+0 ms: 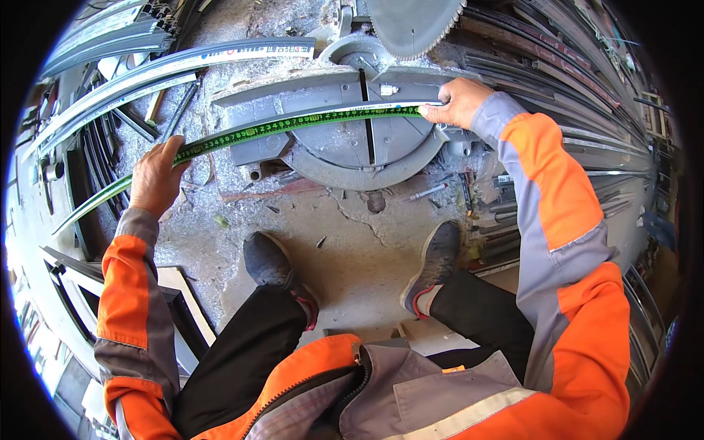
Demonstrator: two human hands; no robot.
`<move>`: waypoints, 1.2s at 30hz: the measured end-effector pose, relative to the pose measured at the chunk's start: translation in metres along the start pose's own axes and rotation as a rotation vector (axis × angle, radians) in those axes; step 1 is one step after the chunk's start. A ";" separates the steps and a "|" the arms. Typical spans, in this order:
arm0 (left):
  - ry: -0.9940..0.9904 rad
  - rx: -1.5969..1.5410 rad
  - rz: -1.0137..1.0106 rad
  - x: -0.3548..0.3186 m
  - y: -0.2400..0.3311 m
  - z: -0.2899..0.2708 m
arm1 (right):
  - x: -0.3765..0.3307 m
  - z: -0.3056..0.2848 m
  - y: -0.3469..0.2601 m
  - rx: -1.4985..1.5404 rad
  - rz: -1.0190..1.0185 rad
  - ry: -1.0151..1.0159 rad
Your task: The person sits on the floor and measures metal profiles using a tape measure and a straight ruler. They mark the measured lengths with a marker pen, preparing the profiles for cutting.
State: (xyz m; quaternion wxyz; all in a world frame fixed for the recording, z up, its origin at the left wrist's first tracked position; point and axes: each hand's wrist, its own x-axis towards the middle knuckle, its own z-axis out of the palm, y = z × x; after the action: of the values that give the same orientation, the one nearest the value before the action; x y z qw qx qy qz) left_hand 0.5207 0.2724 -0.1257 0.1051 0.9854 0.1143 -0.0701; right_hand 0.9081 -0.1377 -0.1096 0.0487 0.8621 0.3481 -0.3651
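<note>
A green tape measure blade (293, 122) with dark markings stretches between my hands, in line with a slim pale strip (345, 106) that looks like a metal profile. My left hand (156, 176) is closed around both at the left, and the strip runs on past it to the lower left. At the right, my right hand (462, 103) pinches the blade's end against the strip, thumb underneath. Both cross above the grey round base (330, 150) of a mitre saw, whose toothed blade (414, 26) hangs at the top. The tape's case does not show.
Long metal profiles (565, 95) are stacked at the right, and more (183, 62) lie at the upper left. Shavings litter the floor around the saw. A white pen-like stick (427, 192) lies before the base, near my shoes (268, 258).
</note>
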 end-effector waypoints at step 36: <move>-0.001 0.033 -0.017 -0.003 0.004 0.001 | -0.030 -0.002 -0.056 -0.114 0.340 0.132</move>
State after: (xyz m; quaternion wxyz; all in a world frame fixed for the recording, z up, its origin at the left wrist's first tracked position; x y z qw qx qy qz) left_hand 0.5187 0.2673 -0.1253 0.0884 0.9859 0.1216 -0.0733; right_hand 0.8590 -0.1116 -0.0788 0.1356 0.9263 0.2202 -0.2739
